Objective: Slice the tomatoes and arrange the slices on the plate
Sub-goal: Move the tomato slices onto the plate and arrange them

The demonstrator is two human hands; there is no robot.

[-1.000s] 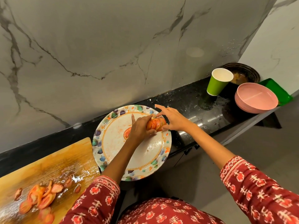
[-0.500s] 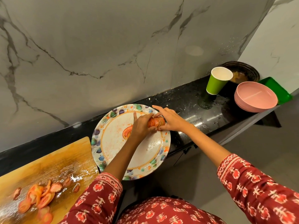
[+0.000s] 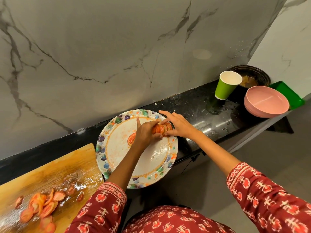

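Note:
A round plate with a flowered rim lies on the black counter. Over its far right part, a stack of tomato slices is held between both hands. My left hand grips the stack's left end, index finger pointing up. My right hand holds the right end with thumb and fingers, index finger stretched out. One single tomato slice lies flat on the plate beside my left wrist. More cut tomato slices lie on the wet wooden cutting board at the lower left.
A green paper cup stands on the counter at the right. Beyond it are stacked pink bowls, a dark pot and a green tray. A marble wall rises right behind the counter. The plate overhangs the counter's front edge.
Both hands with the stack of slices shifted slightly toward the plate's far rim and pressed closer together. The camera view dropped a little.

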